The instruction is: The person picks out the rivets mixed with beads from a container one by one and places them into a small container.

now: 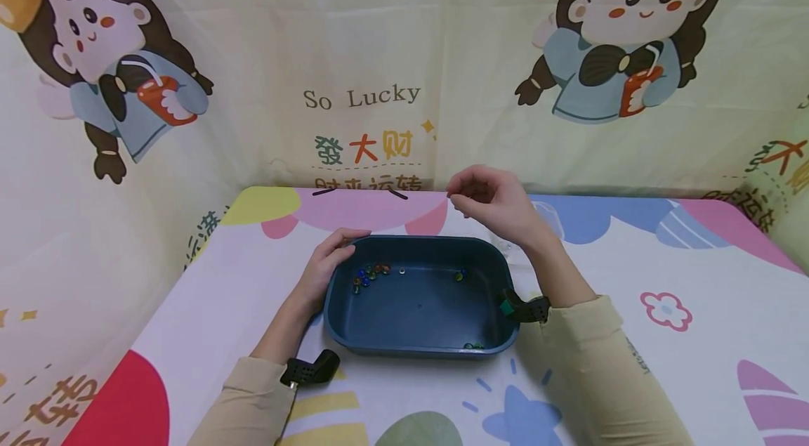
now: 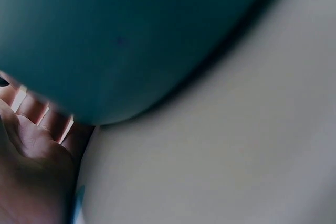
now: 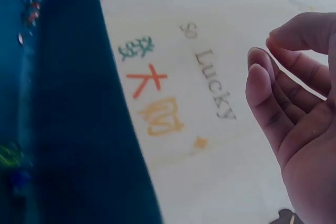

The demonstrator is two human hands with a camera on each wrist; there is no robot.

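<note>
My left hand (image 1: 322, 267) grips the back left corner of a dark blue plastic tub (image 1: 420, 350), thumb at the rim. In the left wrist view its fingers (image 2: 39, 111) lie along the outside of the wall. Inside the tub several glass marbles (image 1: 365, 281) cluster at the back left, with a few at the back right and near the front right. My right hand (image 1: 496, 204) is raised beyond the back right corner, fingers bent towards the thumb. I cannot tell whether something small is between its fingertips (image 3: 258, 80).
A clear, see-through object (image 1: 508, 247) lies behind the tub, partly hidden by the right forearm. A patterned cloth (image 1: 221, 355) covers the table, and a printed curtain (image 1: 366, 31) hangs along its back edge. Black wrist bands (image 1: 310, 370) sit on both forearms.
</note>
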